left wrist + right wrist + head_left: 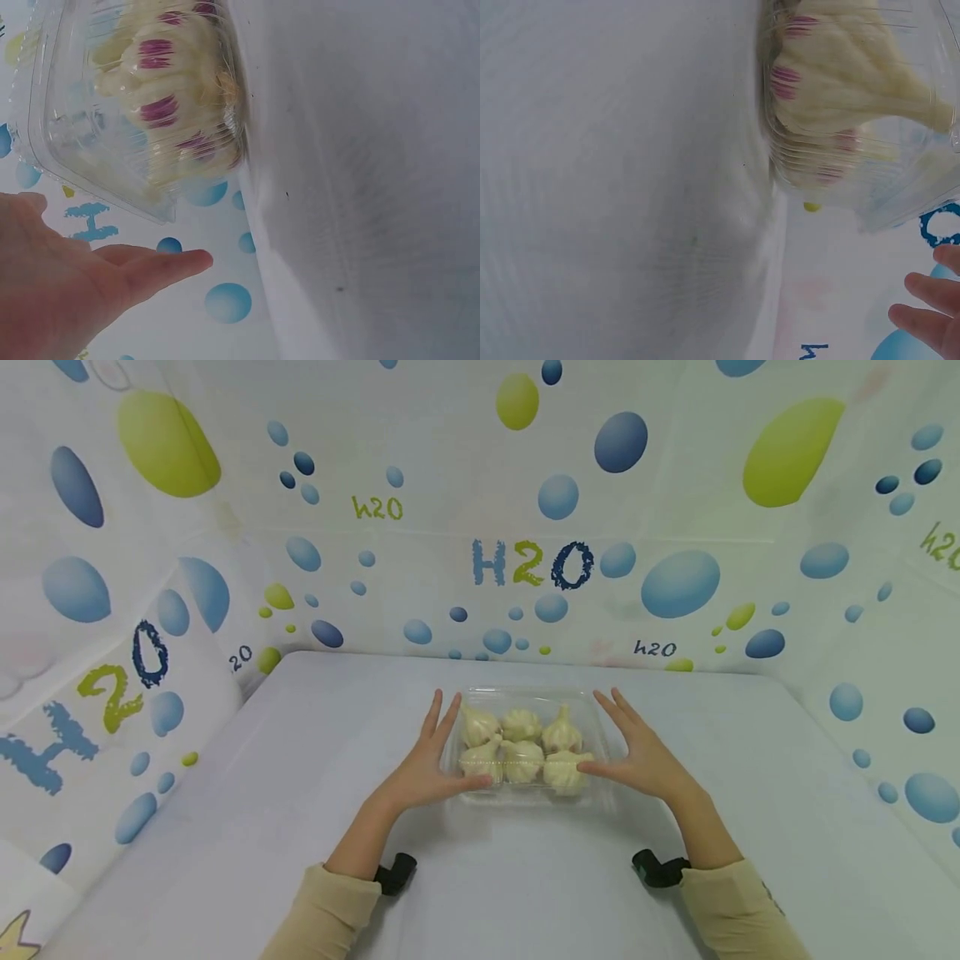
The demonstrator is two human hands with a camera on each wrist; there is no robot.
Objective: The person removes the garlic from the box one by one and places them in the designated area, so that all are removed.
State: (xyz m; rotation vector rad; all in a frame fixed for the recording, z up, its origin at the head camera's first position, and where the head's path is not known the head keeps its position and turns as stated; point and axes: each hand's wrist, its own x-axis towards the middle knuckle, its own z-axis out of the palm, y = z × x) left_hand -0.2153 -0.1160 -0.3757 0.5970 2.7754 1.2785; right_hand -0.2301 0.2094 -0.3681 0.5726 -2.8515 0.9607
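A clear plastic clamshell box point(528, 796) lies on the table with its lid down. Inside, several garlic bulbs point(522, 762) sit in two rows; the left wrist view shows purple streaks on the pale bulbs point(161, 97). At the box's left side my left hand point(429, 770) is spread, its thumb over the front left corner. My right hand point(647, 758) mirrors it on the right, thumb tip at the front right bulb. Fingers of the right hand point(930, 307) show straight beside the box in the right wrist view. Whether either hand touches the plastic I cannot tell.
The white table point(517, 893) spreads around the box. Behind it and along both sides hangs a white sheet point(442, 435) printed with blue and green drops and H2O lettering. Black devices point(660, 868) are strapped at both wrists, near the beige sleeves.
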